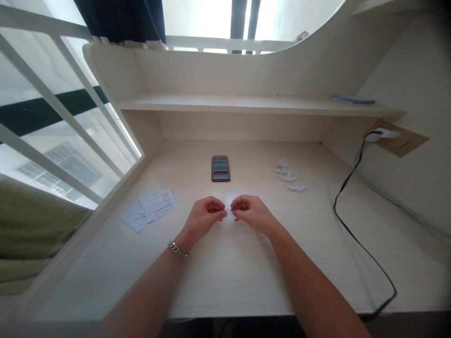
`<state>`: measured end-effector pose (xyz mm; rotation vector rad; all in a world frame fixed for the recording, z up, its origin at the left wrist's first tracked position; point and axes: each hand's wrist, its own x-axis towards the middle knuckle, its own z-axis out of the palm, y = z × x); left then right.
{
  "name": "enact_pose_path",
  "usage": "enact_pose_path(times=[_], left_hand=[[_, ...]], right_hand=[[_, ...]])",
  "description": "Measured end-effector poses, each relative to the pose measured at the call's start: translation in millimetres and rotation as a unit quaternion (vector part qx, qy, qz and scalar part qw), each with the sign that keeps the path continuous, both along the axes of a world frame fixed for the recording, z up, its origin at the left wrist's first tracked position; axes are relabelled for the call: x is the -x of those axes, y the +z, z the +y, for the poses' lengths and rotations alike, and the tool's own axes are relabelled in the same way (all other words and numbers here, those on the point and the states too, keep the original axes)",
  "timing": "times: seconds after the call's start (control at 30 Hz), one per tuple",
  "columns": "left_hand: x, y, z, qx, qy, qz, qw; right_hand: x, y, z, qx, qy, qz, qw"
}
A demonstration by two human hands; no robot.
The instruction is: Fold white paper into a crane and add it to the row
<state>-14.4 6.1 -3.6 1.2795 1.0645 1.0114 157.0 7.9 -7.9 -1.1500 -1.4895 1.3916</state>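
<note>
My left hand (207, 213) and my right hand (251, 212) face each other over the middle of the desk, thumbs and fingers pinched together. Between their fingertips is a small piece of white paper (229, 214), mostly hidden and pale against the desk, so its folds cannot be made out. A silver chain bracelet (178, 249) circles the left wrist. To the right, beyond my right hand, several small folded white paper figures (289, 178) lie in a slanting row. Left of my left hand, a loose stack of white paper sheets (157, 205) with dark print is spread out.
A dark phone-like device (220, 168), its screen blurred, lies beyond my hands. A black cable (343, 225) runs from the wall socket (398, 137) down the desk's right side. A shelf (229, 103) spans the back, and white railings (70, 119) border the left.
</note>
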Motion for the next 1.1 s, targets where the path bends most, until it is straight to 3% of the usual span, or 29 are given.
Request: enact_pose_path(times=[0.2,0.5,0.7,0.87,1.1], left_hand=[[-0.2,1.9,-0.4,-0.005,0.011,-0.005,1.000],[0.1,-6.3,-0.1,-0.033,-0.030,0.026,0.999],[0.8,-2.6,0.2,-0.005,-0.024,0.046,0.999],[2.5,-1.4,0.4,0.012,-0.035,0.006,0.999],[2.0,-9.4,0.9,-0.030,-0.038,0.028,0.998]], right_hand=[[-4.9,4.8,0.8,0.018,-0.018,0.039,0.999],[4.3,-1.0,-2.7,-0.060,0.014,-0.038,0.997],[-0.7,-1.1,-0.5,-0.038,0.016,-0.018,0.999],[-3.5,0.7,0.7,-0.043,0.004,0.003,0.999],[-0.5,2.4,-2.0,-0.079,-0.004,-0.062,0.995]])
